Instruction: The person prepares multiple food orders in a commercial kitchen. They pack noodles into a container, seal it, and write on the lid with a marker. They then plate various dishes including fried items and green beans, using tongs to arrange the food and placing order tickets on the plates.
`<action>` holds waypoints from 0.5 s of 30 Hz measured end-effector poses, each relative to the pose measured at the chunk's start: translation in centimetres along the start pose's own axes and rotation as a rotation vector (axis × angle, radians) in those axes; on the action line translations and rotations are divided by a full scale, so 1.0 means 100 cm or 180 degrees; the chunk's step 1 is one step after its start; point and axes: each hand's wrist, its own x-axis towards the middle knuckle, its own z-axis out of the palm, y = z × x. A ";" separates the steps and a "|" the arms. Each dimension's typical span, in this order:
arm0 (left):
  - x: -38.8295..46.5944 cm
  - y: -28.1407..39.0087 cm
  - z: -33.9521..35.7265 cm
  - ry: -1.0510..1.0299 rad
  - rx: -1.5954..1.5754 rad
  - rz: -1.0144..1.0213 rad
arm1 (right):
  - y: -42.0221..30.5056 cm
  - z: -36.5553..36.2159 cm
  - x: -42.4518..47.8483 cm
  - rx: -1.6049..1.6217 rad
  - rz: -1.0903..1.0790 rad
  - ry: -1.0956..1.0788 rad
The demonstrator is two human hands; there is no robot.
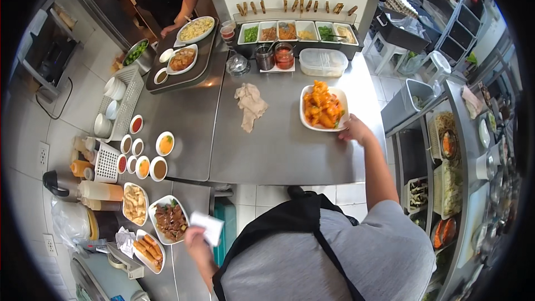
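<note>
My right hand (356, 129) grips the near right corner of a square white dish (304, 116) at the right of the steel counter. Fried pieces in glossy orange sauce (322, 106) are heaped in that dish. Between the fingers of my left hand (197, 242) is a white slip of paper (209, 226). This hand is beside a white dish of dark sliced meat with greens (170, 220). Close by are a dish of fried rolls (148, 253) and a dish of pale fried pieces (135, 204). A crumpled beige cloth (250, 104) lies left of the orange food.
A brown tray (188, 77) with plated food is at the back left, near another person's hand (173, 27). Small sauce bowls (159, 169) cluster at left. Garnish tubs (288, 31), jars (284, 56) and a lidded plastic container (324, 62) line the back. Shelving (455, 104) stands at right.
</note>
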 end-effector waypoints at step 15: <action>0.081 -0.018 0.270 -0.2001 -0.0396 -0.1879 | -0.193 0.041 0.174 -0.2705 -0.2597 0.1510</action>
